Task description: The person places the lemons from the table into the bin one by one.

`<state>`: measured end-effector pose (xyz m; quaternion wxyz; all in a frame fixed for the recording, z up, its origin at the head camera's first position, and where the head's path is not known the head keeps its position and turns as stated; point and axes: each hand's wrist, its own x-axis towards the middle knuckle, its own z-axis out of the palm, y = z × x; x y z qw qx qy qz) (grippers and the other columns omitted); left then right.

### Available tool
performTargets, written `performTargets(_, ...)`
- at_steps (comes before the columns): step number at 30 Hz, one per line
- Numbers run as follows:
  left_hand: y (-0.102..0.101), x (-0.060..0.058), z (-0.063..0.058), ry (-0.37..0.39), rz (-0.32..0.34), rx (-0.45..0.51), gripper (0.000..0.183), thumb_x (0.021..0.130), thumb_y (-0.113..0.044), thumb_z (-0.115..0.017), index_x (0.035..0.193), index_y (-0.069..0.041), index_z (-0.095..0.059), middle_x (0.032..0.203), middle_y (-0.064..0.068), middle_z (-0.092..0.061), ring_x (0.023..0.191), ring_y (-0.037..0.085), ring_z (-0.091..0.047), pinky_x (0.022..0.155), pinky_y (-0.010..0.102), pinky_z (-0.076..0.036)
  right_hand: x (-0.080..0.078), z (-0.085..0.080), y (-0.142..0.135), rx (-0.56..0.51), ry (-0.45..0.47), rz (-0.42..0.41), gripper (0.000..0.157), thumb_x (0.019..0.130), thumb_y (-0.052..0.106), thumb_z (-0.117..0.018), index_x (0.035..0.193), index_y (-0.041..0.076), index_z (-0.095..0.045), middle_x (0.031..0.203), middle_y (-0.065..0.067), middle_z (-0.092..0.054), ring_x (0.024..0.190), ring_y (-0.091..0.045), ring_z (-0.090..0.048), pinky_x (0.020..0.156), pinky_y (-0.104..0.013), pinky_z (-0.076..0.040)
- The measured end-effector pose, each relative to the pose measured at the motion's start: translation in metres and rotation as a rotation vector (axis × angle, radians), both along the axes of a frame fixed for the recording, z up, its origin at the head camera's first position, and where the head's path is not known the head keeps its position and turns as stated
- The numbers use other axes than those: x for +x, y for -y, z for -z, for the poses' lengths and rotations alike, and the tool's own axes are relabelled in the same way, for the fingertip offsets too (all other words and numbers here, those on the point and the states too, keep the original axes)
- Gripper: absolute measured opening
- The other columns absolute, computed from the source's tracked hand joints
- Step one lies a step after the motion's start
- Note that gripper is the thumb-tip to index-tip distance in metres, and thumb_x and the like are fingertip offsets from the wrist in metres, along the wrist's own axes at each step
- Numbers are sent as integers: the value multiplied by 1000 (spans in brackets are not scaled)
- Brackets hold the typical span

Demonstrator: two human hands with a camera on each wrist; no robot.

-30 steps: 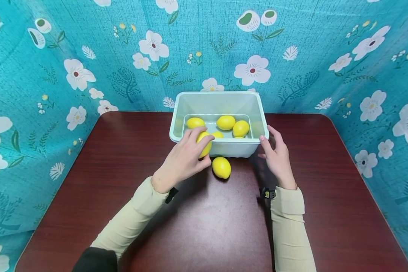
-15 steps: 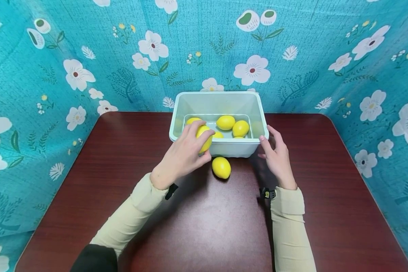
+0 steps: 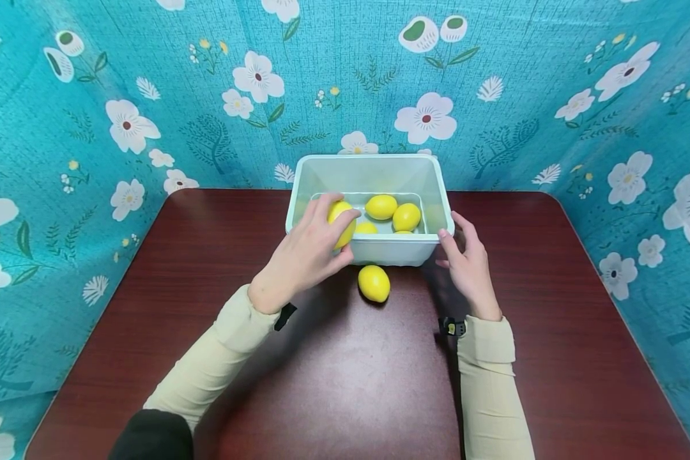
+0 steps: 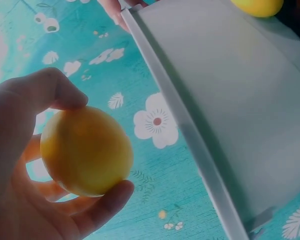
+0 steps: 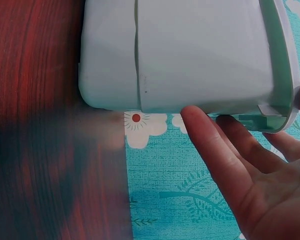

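My left hand (image 3: pixel 307 249) grips a yellow lemon (image 3: pixel 341 226) over the near left part of a pale plastic bin (image 3: pixel 391 249), overlapping its front rim in the head view. In the left wrist view the thumb and fingers curl about this lemon (image 4: pixel 87 152), beside the bin's rim (image 4: pixel 190 132). At the bin's near right corner my right hand (image 3: pixel 470 265) holds the rim, thumb in front and fingers along the side wall. Several lemons lie inside, among them one lemon (image 3: pixel 381 207) near the back; the front wall partly hides others. Another lemon (image 3: pixel 374 283) lies on the table before the bin.
The bin stands at the back of a dark red-brown wooden table (image 3: pixel 345 383). A turquoise flowered cloth (image 3: pixel 345 76) hangs close behind the bin and around the sides of the table.
My left hand has shifted slightly up and leftward with its lemon, now covering the lemon at the bin's left. My right hand and the bin have stayed put.
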<state>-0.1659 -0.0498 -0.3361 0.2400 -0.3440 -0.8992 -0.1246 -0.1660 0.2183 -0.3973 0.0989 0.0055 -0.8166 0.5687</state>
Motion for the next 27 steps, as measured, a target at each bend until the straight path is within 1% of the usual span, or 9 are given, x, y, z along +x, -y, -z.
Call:
performTargets(3, 0, -1, -3, -8, 7, 8, 42, 76, -19, -57, 117, -12, -52, 125, 16, -41, 104, 29, -43, 79, 34, -48, 0, 0, 0, 2, 0, 1, 52, 92, 27, -47, 138, 11, -31, 134, -15, -43, 106, -29, -53, 65, -43, -53)
performTargets(7, 0, -3, -7, -15, 19, 15, 42, 77, -19, -56, 117, -12, -52, 124, 16, -41, 99, 29, -43, 78, 34, -46, -1, 1, 0, 5, 1, 3, 52, 92, 28, -47, 138, 11, -31, 133, -15, -43, 105, -28, -53, 65, -42, -53)
performTargets(11, -1, -4, -11, -18, 17, 9, 41, 77, -18, -55, 117, -11, -52, 124, 16, -40, 95, 29, -43, 77, 34, -43, -1, 1, 0, 8, 1, 4, 52, 92, 28, -47, 138, 12, -31, 133, -15, -43, 105, -27, -53, 65, -41, -53)
performTargets(14, -2, -5, -15, -24, 15, 7, 41, 77, -19, -55, 118, -12, -51, 124, 16, -40, 95, 29, -43, 76, 34, -43, 0, 1, 0, 6, 4, 3, 52, 92, 28, -47, 138, 12, -31, 133, -15, -43, 106, -27, -53, 65, -40, -53)
performTargets(19, -3, -8, -21, -37, 26, 21, 42, 77, -20, -57, 118, -12, -52, 124, 16, -40, 98, 29, -43, 73, 32, -45, 0, 1, 0, 0, 8, 2, 52, 92, 28, -47, 139, 12, -31, 134, -15, -42, 108, -28, -52, 66, -43, -52)
performTargets(23, -3, -9, -27, -34, 26, 25, 42, 77, -20, -57, 118, -12, -52, 125, 16, -41, 99, 29, -43, 72, 32, -46, -1, 0, 0, 2, 6, 1, 52, 92, 28, -47, 138, 11, -31, 134, -15, -42, 108, -28, -52, 66, -45, -52)
performTargets(27, -3, -11, -29, -46, 23, 24, 42, 77, -20, -57, 118, -11, -52, 125, 16, -41, 98, 28, -43, 71, 31, -46, -1, 0, 1, 3, 2, 1, 52, 92, 28, -47, 138, 11, -31, 134, -16, -42, 107, -29, -53, 66, -46, -52)
